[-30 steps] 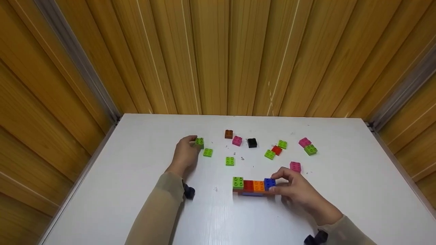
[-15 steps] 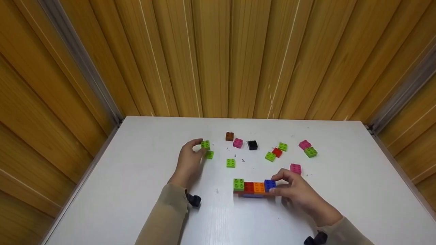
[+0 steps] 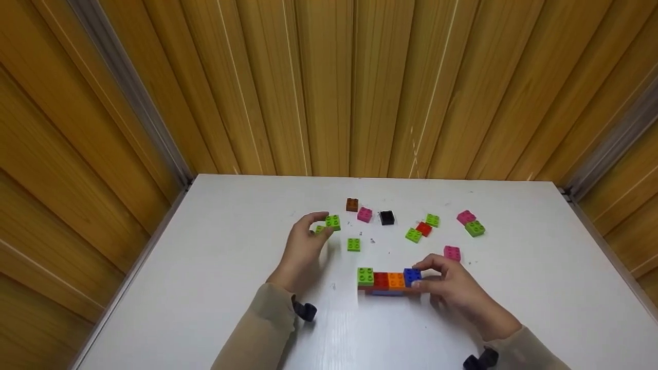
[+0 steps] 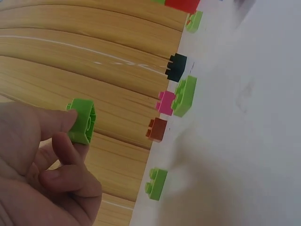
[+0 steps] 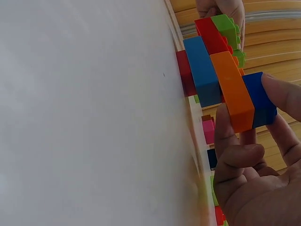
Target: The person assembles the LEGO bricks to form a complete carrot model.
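Note:
My left hand [image 3: 302, 245] pinches a lime green toy brick [image 3: 333, 222] between thumb and fingertips, raised off the table. In the left wrist view, the hollow underside of this brick [image 4: 83, 120] faces away from the palm. My right hand [image 3: 456, 288] grips the right end of a built row of bricks, with thumb and finger on the dark blue brick [image 3: 412, 277]. Along its top run a green brick [image 3: 365, 276], a red brick [image 3: 381, 280] and an orange brick [image 3: 396, 280]. From the right wrist, a lighter blue brick [image 5: 202, 70] shows beneath the row, above a red brick [image 5: 185, 73].
Loose bricks lie farther back on the white table [image 3: 216, 231]: a brown brick [image 3: 352, 204], a black brick [image 3: 387, 218], pink bricks [image 3: 365, 214] and several green ones, such as one green brick [image 3: 353, 244] before the row. A wood-patterned wall [image 3: 329, 87] stands behind.
My left hand has carried the green brick rightward, from left of a loose green brick to past it, now partly covering that one. The right hand keeps holding the row in place.

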### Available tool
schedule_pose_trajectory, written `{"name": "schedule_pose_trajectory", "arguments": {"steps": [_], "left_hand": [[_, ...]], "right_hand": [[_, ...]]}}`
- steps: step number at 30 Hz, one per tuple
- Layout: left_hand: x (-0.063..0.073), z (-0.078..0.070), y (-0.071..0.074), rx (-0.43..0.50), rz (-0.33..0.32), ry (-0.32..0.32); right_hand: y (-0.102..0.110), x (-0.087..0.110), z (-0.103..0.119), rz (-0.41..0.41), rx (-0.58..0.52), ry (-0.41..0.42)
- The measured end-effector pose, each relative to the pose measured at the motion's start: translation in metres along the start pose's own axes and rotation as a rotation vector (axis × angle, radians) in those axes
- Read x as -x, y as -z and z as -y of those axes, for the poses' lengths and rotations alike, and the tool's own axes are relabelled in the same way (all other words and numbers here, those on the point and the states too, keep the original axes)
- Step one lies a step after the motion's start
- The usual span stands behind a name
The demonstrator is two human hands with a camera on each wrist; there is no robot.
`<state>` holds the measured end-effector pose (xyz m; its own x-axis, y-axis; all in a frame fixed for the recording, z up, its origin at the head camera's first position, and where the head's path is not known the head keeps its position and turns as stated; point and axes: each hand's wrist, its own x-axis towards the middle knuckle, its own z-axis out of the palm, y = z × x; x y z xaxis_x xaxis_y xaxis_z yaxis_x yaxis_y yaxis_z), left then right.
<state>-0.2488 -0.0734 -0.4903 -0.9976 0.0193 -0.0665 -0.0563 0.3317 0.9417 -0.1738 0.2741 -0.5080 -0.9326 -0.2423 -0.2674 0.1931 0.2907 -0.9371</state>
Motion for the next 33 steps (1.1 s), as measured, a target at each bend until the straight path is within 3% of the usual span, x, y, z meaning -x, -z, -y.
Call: {"name": "schedule_pose_trajectory", "arguments": {"steps": [6,14,25,33], "left_hand": [[0.009,-0.002,-0.015,0.022,0.055,0.016],[0.022,-0.005,-0.029,0.006,0.109,-0.099],[0.038,-0.006,-0.048,0.032,0.229,-0.143],[0.046,0.002,-0.058,-0.025,0.289,-0.192]], "right_hand": [[0.0,0.001,-0.003,0.007,-0.004,0.022],[-0.005,0.0,-0.001,-0.021,-0.001,0.005],[-0.003,0.001,0.0,-0.026,0.007,0.008],[-0.003,0.001,0.001,-0.027,0.02,-0.005]]}}
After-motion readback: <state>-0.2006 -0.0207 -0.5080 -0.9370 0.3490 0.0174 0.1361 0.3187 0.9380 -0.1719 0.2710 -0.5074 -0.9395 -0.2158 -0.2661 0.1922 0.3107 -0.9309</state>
